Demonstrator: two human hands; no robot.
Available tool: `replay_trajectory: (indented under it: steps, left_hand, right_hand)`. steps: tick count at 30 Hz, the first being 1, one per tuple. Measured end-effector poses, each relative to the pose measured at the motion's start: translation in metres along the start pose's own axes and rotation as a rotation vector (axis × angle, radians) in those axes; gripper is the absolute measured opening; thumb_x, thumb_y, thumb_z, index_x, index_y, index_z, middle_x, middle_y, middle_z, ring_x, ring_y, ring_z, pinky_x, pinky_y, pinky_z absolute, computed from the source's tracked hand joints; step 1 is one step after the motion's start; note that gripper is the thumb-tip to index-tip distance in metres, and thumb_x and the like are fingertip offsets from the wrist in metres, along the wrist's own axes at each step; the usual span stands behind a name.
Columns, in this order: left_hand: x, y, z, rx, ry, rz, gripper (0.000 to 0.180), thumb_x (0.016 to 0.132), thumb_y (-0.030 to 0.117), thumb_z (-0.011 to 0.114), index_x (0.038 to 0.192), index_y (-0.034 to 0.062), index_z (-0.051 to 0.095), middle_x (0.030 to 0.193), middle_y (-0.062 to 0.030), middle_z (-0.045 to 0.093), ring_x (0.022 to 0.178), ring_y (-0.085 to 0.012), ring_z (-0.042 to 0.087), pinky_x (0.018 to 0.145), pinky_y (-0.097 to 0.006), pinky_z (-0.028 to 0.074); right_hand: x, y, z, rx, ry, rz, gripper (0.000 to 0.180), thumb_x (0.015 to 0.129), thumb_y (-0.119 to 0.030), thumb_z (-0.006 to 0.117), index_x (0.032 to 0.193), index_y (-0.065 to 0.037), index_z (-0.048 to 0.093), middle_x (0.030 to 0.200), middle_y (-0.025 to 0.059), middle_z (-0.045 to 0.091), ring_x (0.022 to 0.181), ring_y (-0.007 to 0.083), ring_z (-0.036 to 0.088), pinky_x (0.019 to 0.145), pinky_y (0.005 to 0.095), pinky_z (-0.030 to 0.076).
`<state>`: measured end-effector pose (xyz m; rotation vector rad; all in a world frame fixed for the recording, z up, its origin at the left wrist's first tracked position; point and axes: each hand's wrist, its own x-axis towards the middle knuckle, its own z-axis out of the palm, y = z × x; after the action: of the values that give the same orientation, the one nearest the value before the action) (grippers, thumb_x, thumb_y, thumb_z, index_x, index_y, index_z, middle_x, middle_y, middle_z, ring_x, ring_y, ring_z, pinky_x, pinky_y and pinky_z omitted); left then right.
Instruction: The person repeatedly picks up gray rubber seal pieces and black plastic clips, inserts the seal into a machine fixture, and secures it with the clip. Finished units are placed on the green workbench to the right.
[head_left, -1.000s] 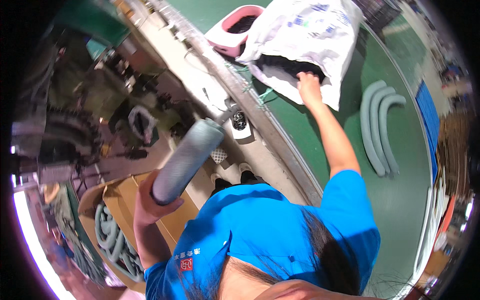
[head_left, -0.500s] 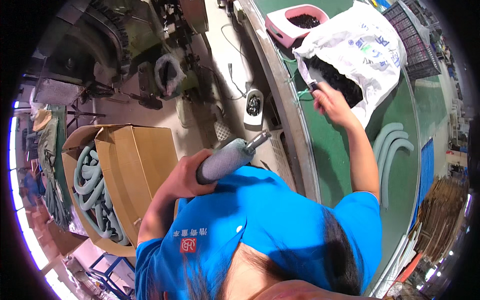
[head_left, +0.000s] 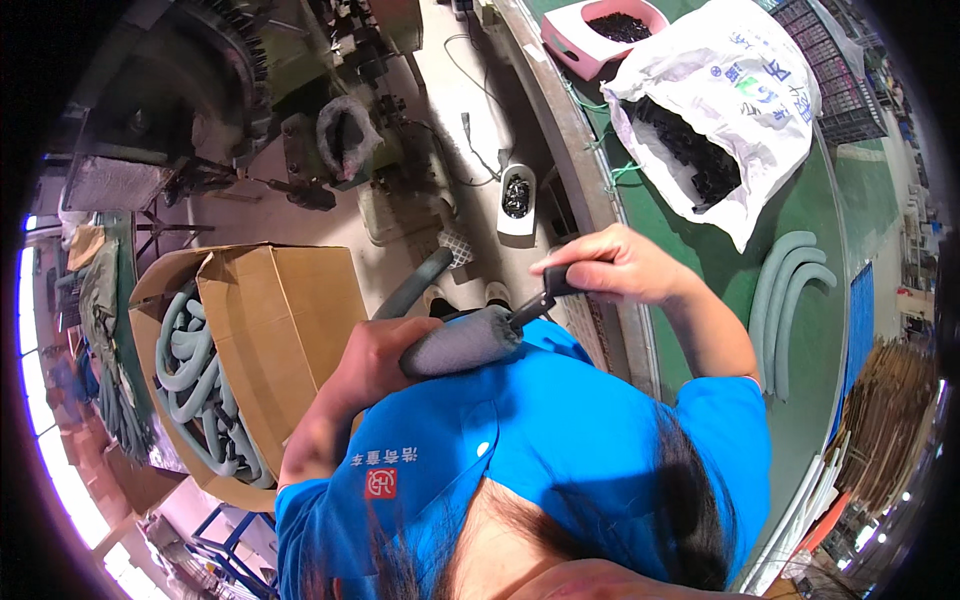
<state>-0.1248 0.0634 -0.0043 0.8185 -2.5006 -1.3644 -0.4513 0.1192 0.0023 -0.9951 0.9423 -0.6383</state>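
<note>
My left hand [head_left: 375,352] is closed around a grey foam-covered tube [head_left: 462,345], held across in front of my chest. A metal end [head_left: 530,312] sticks out of the foam on the right. Between the thumb and fingers of my right hand [head_left: 628,266] is a small black plastic piece [head_left: 557,280], at the tip of that metal end; whether it sits over the tip cannot be made out. Beyond my left hand a grey-green foam length [head_left: 412,287] shows; its link to the held tube is hidden.
On the green table at right are a white sack [head_left: 725,75] of black pieces, a pink container [head_left: 572,50], a dark crate [head_left: 838,70] and curved foam tubes [head_left: 778,310]. A cardboard box [head_left: 290,330] of foam tubes stands left. Machinery [head_left: 345,140] and a white container [head_left: 517,228] lie ahead.
My right hand has come from the sack's mouth to the tube's metal end, with a black plastic piece in its fingers. The tube is tilted a little flatter in my left hand.
</note>
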Motion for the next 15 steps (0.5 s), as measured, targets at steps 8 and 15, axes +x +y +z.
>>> replay_trajectory:
  steps: [8,15]
  left_hand:
    - [-0.026,-0.01,-0.012,-0.098,0.088,-0.044,0.038,0.064,0.014,0.075,0.099,0.0066,0.063,0.081,-0.0138,0.064,0.073,-0.0308,0.064,0.065,-0.035,0.051]
    - [-0.048,-0.031,-0.027,-0.036,0.012,-0.074,0.034,0.066,0.013,0.072,0.098,0.0083,0.063,0.081,-0.0134,0.064,0.072,-0.0319,0.063,0.064,-0.036,0.051]
  right_hand:
    - [0.031,-0.004,0.014,-0.114,-0.125,0.03,0.031,0.09,-0.024,0.061,0.111,-0.001,0.065,0.095,0.0074,0.068,0.08,0.0093,0.058,0.066,0.024,0.046]
    - [0.077,-0.016,0.043,-0.311,-0.247,-0.022,0.028,0.093,-0.027,0.055,0.099,-0.002,0.067,0.076,0.0052,0.064,0.066,0.0087,0.054,0.06,0.0258,0.044]
